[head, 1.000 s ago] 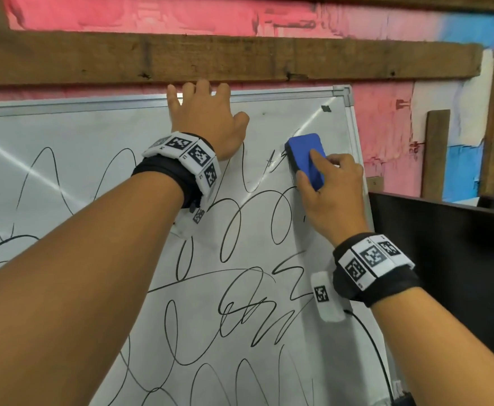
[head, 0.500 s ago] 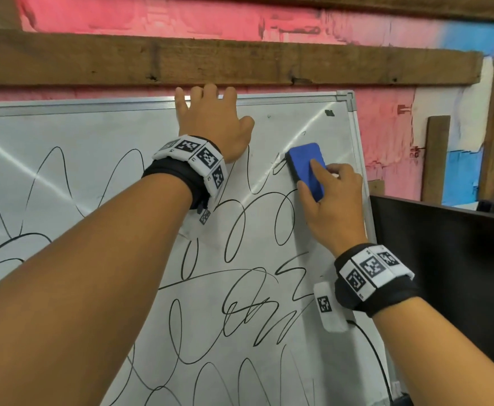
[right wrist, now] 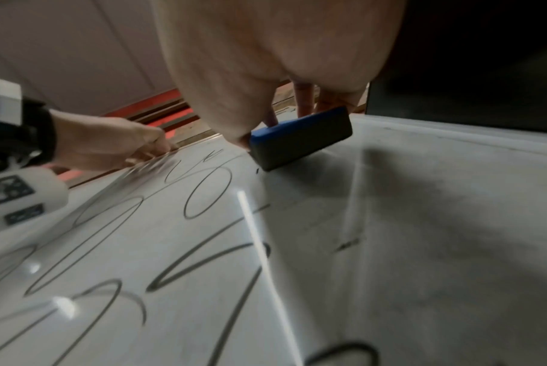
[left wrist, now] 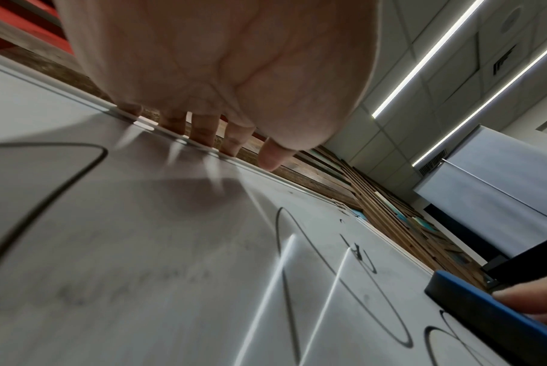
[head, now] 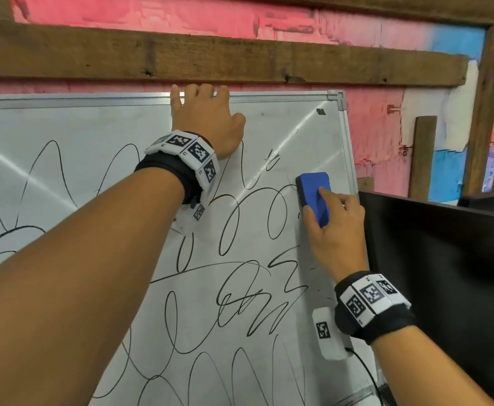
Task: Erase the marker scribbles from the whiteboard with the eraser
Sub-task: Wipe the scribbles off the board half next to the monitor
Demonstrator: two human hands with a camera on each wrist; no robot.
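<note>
The whiteboard (head: 64, 127) leans against the wall, covered with black marker scribbles (head: 239, 303). My right hand (head: 335, 227) grips the blue eraser (head: 313, 194) and presses its dark felt face on the board near the right frame, at the edge of a looped scribble. The right wrist view shows the eraser (right wrist: 300, 138) flat on the board with wiped grey surface to its right. My left hand (head: 201, 112) holds the board's top edge, fingers hooked over the frame and thumb on the front. In the left wrist view the fingers (left wrist: 203, 128) curl over that frame, and the eraser (left wrist: 485, 309) shows at lower right.
A dark panel (head: 444, 259) stands right beside the board's right frame. A wooden beam (head: 239, 60) runs along the wall just above the board's top edge. A black cable (head: 368, 373) hangs from the right wrist camera in front of the board's lower right.
My right hand has slid the eraser down along the right side of the board, from near the top corner to the looped scribbles. The left hand has stayed on the top edge.
</note>
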